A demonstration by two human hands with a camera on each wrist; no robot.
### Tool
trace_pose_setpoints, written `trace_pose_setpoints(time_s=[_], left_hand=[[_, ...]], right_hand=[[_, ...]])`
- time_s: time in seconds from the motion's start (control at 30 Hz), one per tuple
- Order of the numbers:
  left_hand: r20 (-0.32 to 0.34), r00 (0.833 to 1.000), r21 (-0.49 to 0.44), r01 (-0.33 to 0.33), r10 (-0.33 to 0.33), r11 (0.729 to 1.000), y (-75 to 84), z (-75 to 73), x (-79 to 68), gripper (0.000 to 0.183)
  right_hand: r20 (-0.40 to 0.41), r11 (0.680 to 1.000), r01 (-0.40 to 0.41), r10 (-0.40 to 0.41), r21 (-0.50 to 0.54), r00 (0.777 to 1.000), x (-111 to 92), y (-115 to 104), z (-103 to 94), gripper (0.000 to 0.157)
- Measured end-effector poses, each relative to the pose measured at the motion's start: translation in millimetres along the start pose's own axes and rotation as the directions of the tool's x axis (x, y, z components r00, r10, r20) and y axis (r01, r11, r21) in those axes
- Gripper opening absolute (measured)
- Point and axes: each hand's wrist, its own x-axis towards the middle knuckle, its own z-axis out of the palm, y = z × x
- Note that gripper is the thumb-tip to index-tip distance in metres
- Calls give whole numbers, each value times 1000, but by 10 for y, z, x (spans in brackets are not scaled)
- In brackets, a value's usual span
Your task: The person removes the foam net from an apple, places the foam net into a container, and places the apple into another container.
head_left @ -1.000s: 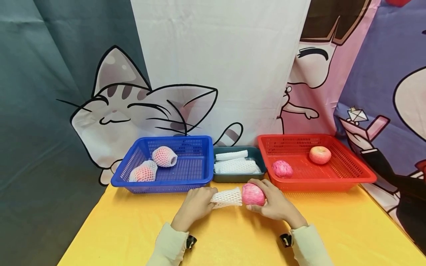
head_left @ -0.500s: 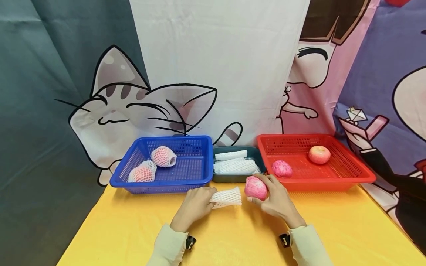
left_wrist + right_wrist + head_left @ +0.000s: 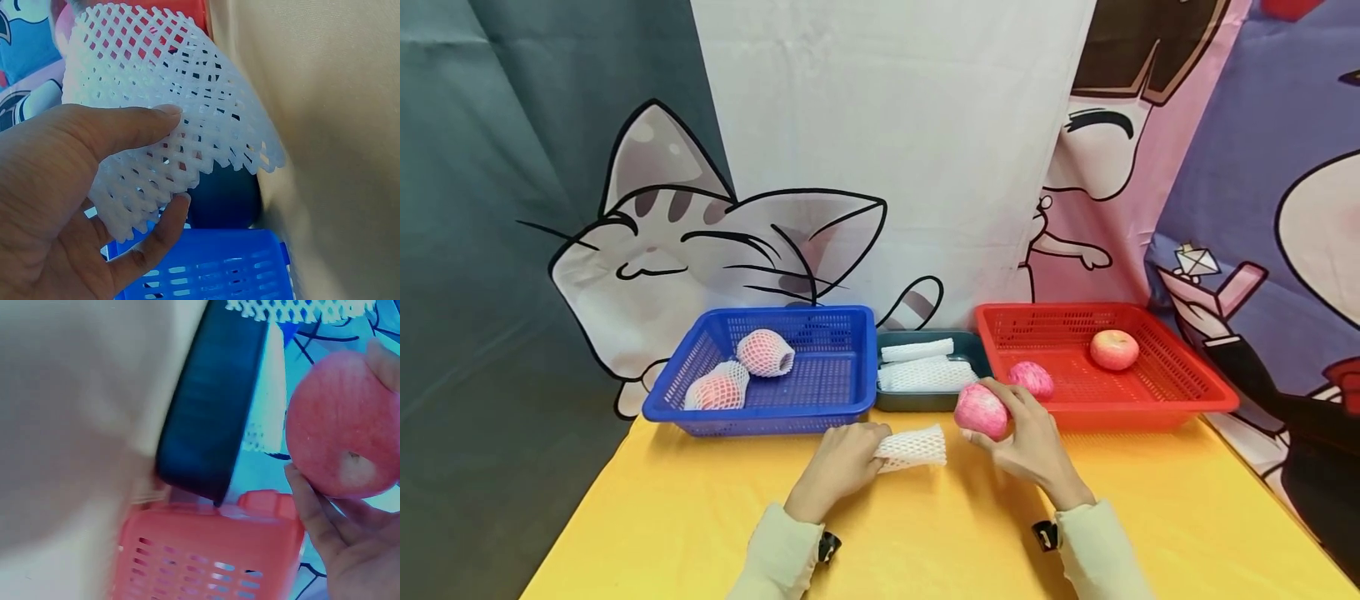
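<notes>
In the head view my left hand [image 3: 844, 465] pinches a white foam net sleeve [image 3: 914, 448] by its left end, above the yellow table. The left wrist view shows the thumb lying across the mesh of that foam net [image 3: 144, 69], whose far end flares open. My right hand [image 3: 1028, 442] holds a pink apple [image 3: 982, 411] between thumb and fingers, just right of the sleeve and apart from it. Seen from the right wrist, the apple [image 3: 344, 425] turns a pale dimpled end toward the camera.
A blue basket [image 3: 760, 414] at the left holds two net-wrapped apples [image 3: 765, 352]. A dark green tray [image 3: 917, 402] with several foam sleeves [image 3: 925, 375] stands in the middle. The red basket [image 3: 1120, 407] at right contains a pink apple [image 3: 1032, 379] and a paler apple [image 3: 1114, 350].
My right hand has moved the apple right and slightly away from me, widening the gap to the foam net sleeve. The left hand has stayed nearly still with the sleeve.
</notes>
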Motion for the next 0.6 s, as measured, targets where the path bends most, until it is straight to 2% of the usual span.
trace_pose_setpoints(time_s=[0.23,0.47,0.6], left_hand=[[-29,999,9,-36,36,999,23,-5,14,18],[-6,998,-7,-55,55,998,30,-13,35,17],[9,999,-44,-52,53,998,44,-47,48,20]], right_hand=[[40,1000,-9,8,29,999,124,-22,-105,79],[-57,997,-43,47,65,997,235,59,-281,78],[-96,999,-41,44,32,994,288,159,-397,77]])
